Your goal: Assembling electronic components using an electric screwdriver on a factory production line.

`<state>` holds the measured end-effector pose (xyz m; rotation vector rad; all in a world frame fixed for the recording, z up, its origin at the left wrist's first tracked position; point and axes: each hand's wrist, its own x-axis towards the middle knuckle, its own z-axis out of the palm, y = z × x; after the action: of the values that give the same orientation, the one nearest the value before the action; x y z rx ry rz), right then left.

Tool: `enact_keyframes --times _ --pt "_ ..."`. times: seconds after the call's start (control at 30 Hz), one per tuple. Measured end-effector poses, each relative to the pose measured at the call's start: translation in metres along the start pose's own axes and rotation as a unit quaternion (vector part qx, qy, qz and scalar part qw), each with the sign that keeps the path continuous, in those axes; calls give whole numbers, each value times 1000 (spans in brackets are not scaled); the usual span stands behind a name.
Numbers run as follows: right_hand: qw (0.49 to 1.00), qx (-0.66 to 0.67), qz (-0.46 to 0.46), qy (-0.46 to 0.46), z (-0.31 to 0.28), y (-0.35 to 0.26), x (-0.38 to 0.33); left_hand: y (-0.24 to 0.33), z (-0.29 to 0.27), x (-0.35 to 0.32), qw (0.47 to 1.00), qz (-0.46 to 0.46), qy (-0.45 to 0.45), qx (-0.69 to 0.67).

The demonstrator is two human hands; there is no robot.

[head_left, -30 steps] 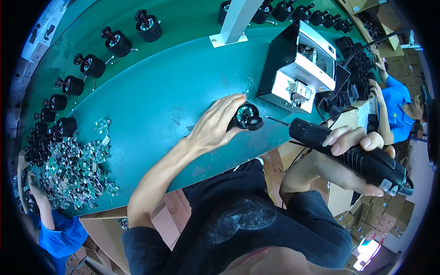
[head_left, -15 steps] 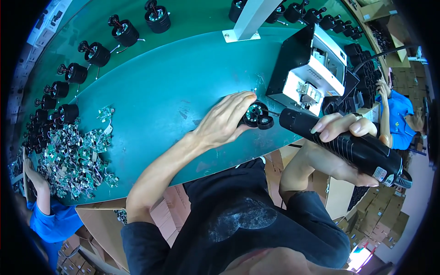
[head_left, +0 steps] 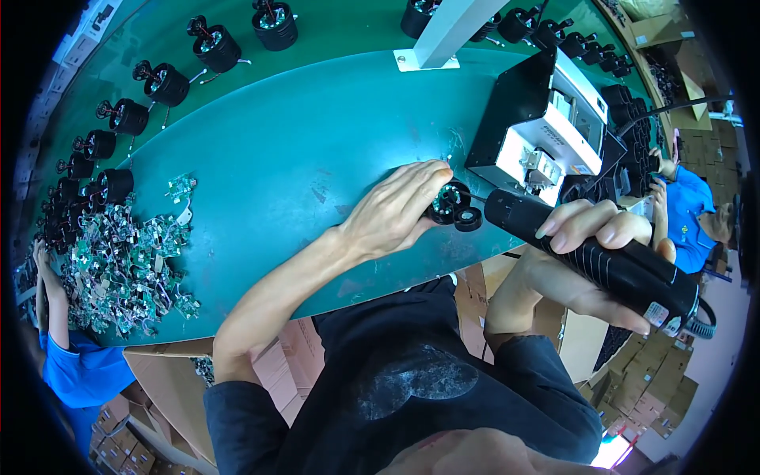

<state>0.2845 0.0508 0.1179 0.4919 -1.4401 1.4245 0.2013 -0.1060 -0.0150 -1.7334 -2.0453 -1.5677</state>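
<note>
My left hand [head_left: 398, 207] is closed round a black round housing [head_left: 438, 212] on the green table. Inside it sits a green circuit board [head_left: 452, 198], and a small black round piece [head_left: 468, 219] hangs at its near right side. In my right hand [head_left: 595, 237] is a black electric screwdriver [head_left: 514, 214], gripped round its barrel with a cord at the rear end. Its thin bit points left into the housing, at the circuit board; the exact contact point is too small to make out.
A black-and-white box-shaped machine [head_left: 546, 127] stands to the right, near a metal post [head_left: 451, 36]. Green circuit boards with wires [head_left: 127, 269] are heaped at left. More black housings [head_left: 215, 49] line the far belt. People in blue [head_left: 687, 214] work at both sides.
The view has shifted slightly, so the table and machine sit a little differently. My hands keep the same grips, with the screwdriver bit still at the housing.
</note>
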Motion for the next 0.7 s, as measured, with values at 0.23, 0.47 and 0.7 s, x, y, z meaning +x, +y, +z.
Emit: enact_keyframes --times 0.23,0.47,0.7 --pt "999 37 -8 -12 3 6 -3 2 -1 0 1000 2 -1 1" --pt "988 48 23 147 0 -8 -9 5 1 2 999 -46 8 8" --pt "985 -87 82 126 -50 -3 -44 -10 -18 19 974 -174 141 -16"
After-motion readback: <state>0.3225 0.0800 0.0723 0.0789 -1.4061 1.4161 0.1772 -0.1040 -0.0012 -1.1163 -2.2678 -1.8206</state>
